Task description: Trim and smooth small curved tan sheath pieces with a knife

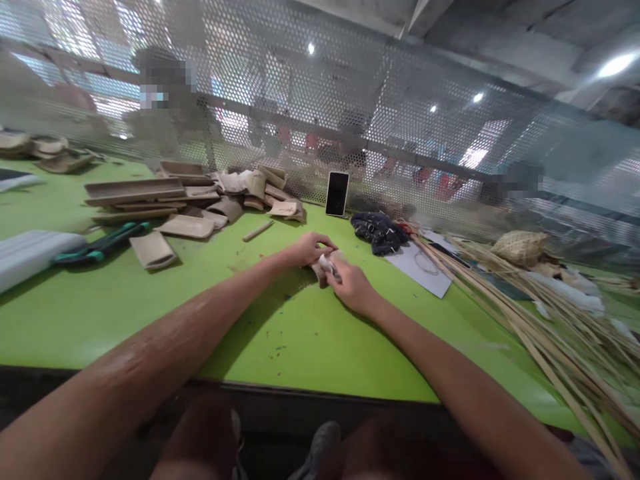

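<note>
Both my arms reach out over a green table (pixel 280 333). My left hand (pixel 309 249) and my right hand (pixel 352 285) meet at the table's middle, fingers curled around a small tan piece with a white scrap (pixel 325 267) lying on the tabletop. The left hand grips it from the left, the right hand pinches it from the right. Most of the piece is hidden by the fingers.
A heap of tan curved pieces (pixel 190 200) lies at the back left beside teal-handled pliers (pixel 100 245). A phone (pixel 337 194) leans on the mesh screen. Dark cloth (pixel 377 231), paper (pixel 425 267), long bamboo strips (pixel 550 327) and a woven basket (pixel 520 248) fill the right.
</note>
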A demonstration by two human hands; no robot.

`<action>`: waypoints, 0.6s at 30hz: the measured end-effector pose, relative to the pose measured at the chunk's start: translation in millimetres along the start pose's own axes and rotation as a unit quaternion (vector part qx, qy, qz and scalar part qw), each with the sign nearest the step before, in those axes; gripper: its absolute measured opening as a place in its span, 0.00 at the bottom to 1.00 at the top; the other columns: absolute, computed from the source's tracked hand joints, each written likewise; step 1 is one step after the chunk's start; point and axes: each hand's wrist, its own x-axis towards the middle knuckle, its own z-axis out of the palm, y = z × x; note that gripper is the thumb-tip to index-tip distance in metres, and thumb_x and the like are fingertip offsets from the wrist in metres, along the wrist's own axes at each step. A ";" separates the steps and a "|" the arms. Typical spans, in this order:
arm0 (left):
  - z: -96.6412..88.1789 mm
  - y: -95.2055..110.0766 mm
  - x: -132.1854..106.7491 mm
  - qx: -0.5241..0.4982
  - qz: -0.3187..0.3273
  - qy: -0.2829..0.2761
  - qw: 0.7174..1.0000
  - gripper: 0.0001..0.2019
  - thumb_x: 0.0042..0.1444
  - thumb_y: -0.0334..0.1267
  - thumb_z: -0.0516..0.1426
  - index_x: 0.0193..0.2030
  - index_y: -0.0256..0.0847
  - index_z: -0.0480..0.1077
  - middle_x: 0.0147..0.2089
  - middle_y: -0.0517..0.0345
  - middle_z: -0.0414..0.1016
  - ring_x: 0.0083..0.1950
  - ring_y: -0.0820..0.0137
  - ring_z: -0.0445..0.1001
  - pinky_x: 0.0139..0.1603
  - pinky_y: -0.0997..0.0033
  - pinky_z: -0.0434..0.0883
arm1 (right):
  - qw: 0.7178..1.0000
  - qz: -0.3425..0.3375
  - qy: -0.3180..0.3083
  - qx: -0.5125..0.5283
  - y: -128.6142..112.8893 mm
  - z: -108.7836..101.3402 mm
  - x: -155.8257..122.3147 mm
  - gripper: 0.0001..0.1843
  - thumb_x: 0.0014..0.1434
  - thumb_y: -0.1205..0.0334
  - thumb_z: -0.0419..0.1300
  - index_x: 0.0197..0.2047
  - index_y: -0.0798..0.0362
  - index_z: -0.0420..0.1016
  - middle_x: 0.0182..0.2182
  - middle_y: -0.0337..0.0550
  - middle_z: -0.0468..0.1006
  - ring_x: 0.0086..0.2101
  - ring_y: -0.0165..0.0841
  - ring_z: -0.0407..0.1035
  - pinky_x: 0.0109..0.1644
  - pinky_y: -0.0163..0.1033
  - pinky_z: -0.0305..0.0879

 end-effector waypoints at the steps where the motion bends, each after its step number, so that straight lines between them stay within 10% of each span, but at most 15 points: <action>1: -0.2 0.0 -0.1 -0.001 0.000 0.000 1.000 0.13 0.56 0.37 0.59 0.45 0.36 0.81 0.34 0.51 0.81 0.34 0.69 0.75 0.37 0.72 0.70 | 1.000 -0.013 -0.003 -0.002 -1.9 1.0 -0.8 0.12 0.66 0.62 0.52 0.49 0.56 0.71 0.32 0.45 0.78 0.29 0.33 0.66 0.35 0.36 0.57; 9: 0.4 -7.6 2.8 0.027 0.032 -0.001 0.999 0.15 0.56 0.38 0.57 0.46 0.37 0.80 0.39 0.51 0.82 0.35 0.68 0.75 0.35 0.72 0.68 | 0.993 0.088 0.045 -0.069 22.6 -6.0 7.4 0.12 0.66 0.63 0.51 0.48 0.57 0.71 0.32 0.47 0.78 0.30 0.36 0.68 0.35 0.38 0.56; 18: 0.2 -5.6 0.5 -0.002 0.012 0.005 1.000 0.14 0.55 0.40 0.59 0.44 0.36 0.81 0.37 0.49 0.82 0.34 0.68 0.74 0.35 0.71 0.69 | 0.998 0.027 0.001 -0.052 8.4 -2.7 3.0 0.16 0.68 0.62 0.50 0.55 0.57 0.70 0.34 0.48 0.79 0.30 0.36 0.69 0.35 0.37 0.58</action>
